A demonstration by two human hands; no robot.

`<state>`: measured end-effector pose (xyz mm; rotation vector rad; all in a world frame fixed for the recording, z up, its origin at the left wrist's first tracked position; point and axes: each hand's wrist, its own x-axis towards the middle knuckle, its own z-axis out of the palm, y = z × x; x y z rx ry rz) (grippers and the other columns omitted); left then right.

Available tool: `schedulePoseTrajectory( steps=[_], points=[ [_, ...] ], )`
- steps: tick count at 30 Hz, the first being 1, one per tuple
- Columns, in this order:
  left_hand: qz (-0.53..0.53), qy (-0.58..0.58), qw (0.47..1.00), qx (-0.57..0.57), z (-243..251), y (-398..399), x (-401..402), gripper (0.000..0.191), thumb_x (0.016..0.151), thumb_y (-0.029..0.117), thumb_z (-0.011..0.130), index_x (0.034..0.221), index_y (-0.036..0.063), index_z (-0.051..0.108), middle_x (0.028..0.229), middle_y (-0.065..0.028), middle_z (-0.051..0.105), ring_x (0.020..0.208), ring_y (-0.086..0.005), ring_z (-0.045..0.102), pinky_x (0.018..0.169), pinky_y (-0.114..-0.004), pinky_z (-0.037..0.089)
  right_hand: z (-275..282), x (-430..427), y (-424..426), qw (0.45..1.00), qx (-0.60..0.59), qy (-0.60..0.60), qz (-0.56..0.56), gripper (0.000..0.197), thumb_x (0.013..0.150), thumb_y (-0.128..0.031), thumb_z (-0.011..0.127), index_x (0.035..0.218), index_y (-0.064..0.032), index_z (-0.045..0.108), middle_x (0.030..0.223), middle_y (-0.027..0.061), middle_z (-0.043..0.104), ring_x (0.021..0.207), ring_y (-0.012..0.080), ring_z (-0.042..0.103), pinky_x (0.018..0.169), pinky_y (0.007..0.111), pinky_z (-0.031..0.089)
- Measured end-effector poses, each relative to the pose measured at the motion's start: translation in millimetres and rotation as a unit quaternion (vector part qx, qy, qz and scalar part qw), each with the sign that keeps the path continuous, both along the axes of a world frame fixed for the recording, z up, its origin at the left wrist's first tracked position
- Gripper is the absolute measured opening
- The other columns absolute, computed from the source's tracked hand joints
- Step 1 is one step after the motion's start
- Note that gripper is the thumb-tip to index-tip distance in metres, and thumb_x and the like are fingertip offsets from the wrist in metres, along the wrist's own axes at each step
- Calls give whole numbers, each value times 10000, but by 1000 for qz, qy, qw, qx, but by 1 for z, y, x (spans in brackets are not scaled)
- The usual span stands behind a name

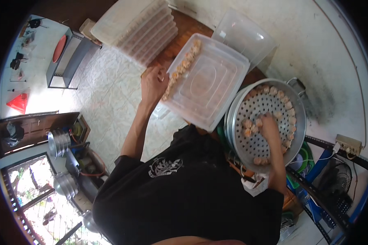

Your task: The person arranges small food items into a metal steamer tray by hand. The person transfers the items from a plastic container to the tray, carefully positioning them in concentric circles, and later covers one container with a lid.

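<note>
My right hand [268, 127] is inside a round metal steamer pot with a perforated tray [254, 147], its fingertips closed on a small dumpling [258, 122]. Beside those fingers a few dumplings [247, 128] sit clustered, and more line the pot's wall in a curved row. My left hand [155, 79] rests at the left edge of a translucent plastic container [210, 82], thumb and fingers curled near its rim. Whether it grips the rim cannot be told. One row of dumplings [184, 67] lies along that container's left side.
Stacked plastic containers with rows of food [150, 33] stand behind on a wooden table [188, 26]. A clear plastic lid or box [245, 35] leans near the wall. Right of the pot are a metal rack [319, 141], a power outlet box [348, 144] and a fan [337, 177].
</note>
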<state>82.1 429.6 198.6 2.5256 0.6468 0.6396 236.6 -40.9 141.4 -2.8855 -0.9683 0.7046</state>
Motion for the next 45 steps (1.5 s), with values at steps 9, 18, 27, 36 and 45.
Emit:
schedulePoseTrajectory(
  steps=[9, 18, 27, 36, 45],
  points=[
    [-116, 74, 982, 133, -85, -26, 177, 735, 890, 388, 791, 1406, -88, 575, 1353, -298, 658, 1264, -423, 647, 1101, -513, 490, -2, -20, -18, 992, 56, -48, -99, 298, 860, -22, 744, 1157, -58, 752, 1251, 196, 641, 1045, 403, 713, 931, 496, 593],
    [-62, 189, 928, 314, -92, -36, 212, 588, 879, 474, 715, 1150, -48, 725, 1220, -241, 716, 1062, -440, 694, 941, -530, 529, -6, -88, -47, 927, 111, -171, -314, 185, 919, -65, 685, 1087, -1, 727, 1193, 257, 636, 872, 449, 707, 838, 546, 579],
    [-192, 85, 951, 225, -136, 22, 233, 514, 881, 166, 737, 1309, -41, 543, 916, -272, 742, 895, -448, 738, 830, -551, 558, -16, -79, -71, 975, 141, -35, -170, 272, 819, -170, 789, 1068, -60, 778, 1088, 186, 670, 958, 397, 722, 876, 469, 595],
    [-293, 15, 954, -62, -3, -184, 107, 383, 890, 95, 794, 1265, 54, 729, 1074, -129, 765, 886, -246, 747, 812, -410, 591, 16, -119, -81, 977, 50, 184, -94, 390, 794, -296, 829, 1104, -61, 800, 984, 184, 763, 988, 381, 737, 874, 469, 581],
    [-536, 238, 809, -35, -99, -376, 18, 256, 820, 95, 762, 1066, 24, 761, 992, -196, 755, 941, -407, 747, 867, -474, 603, 6, -11, -130, 963, 197, -74, -169, 571, 831, -215, 803, 1378, -116, 670, 1138, 216, 730, 1011, 411, 721, 914, 498, 571]
  ],
)
